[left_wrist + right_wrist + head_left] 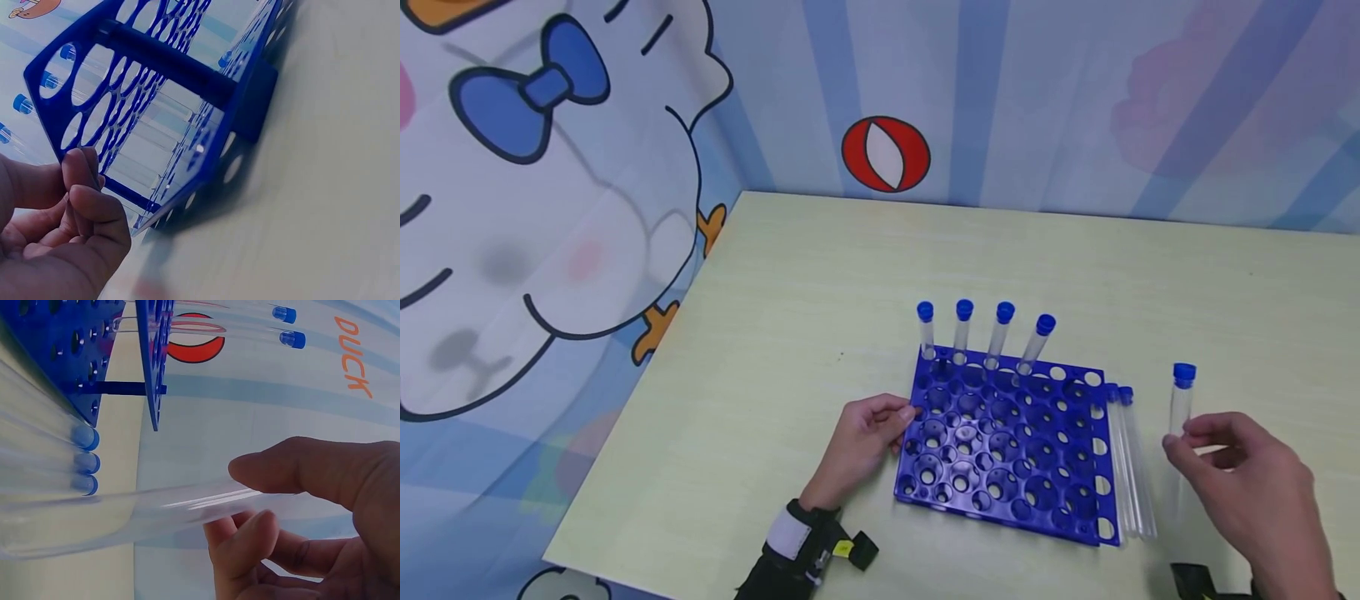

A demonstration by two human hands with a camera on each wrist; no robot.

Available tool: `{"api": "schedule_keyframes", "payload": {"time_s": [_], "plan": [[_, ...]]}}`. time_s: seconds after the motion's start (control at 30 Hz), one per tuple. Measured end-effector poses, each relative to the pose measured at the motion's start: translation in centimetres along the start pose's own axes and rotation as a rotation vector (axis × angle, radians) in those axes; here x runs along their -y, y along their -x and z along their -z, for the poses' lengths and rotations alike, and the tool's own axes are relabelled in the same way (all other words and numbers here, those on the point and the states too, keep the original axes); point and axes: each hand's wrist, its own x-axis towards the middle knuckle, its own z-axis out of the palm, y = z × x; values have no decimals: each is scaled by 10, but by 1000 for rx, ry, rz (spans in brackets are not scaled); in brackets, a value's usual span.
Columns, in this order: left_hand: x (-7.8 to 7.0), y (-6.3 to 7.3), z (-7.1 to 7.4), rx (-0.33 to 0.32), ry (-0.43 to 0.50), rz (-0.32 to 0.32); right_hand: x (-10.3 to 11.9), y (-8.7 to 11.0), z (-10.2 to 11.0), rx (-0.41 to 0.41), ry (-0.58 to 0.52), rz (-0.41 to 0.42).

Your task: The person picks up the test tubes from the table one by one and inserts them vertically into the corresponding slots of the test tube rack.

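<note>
A blue plastic test tube rack (992,512) stands on the table, with several blue-capped test tubes (997,340) upright or slightly tilted in its far row. At its left edge my left hand (867,437) pinches the upper plate between thumb and fingers, as the left wrist view also shows. To the right of the rack, my right hand (1255,479) holds a clear test tube (1181,404) by thumb and fingertips. That tube is roughly upright, blue cap on top; in the right wrist view its cap is hidden behind the hand.
Capped test tubes (86,462) lie side by side on the table along the rack's right side, between it and my right hand. The pale table (760,333) meets a cartoon-printed wall (1037,100) at the back and left. A strapped camera (853,548) sits on my left wrist.
</note>
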Motion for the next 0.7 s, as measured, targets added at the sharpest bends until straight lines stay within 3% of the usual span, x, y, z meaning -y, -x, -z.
{"api": "schedule_keyframes", "payload": {"time_s": [0.27, 0.7], "plan": [[24, -8, 3, -5, 17, -11, 4, 4, 1, -11, -24, -38], [26, -8, 2, -17, 4, -33, 15, 8, 5, -92, -81, -42]]}}
